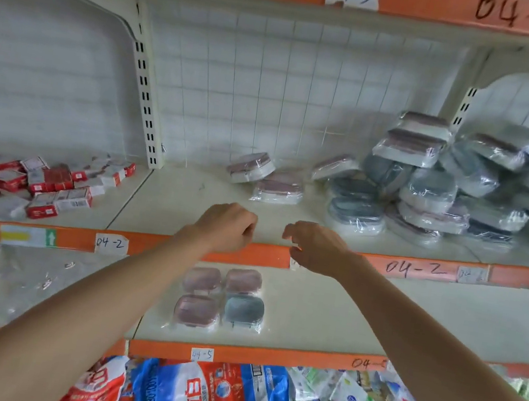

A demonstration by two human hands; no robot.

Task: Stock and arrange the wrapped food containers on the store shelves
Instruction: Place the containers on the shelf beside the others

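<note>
- left hand (229, 226) and right hand (314, 248) hover at the shelf edge (268, 254); fingers loosely curled, holding nothing
- wrapped containers (431, 188) piled right; four (221, 299) below

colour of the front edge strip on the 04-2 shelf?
Orange shelf edge strip, clearest in the head view.

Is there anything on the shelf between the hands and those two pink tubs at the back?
No. In the head view, only bare shelf lies between the left hand, the right hand and the pink tubs.
</note>
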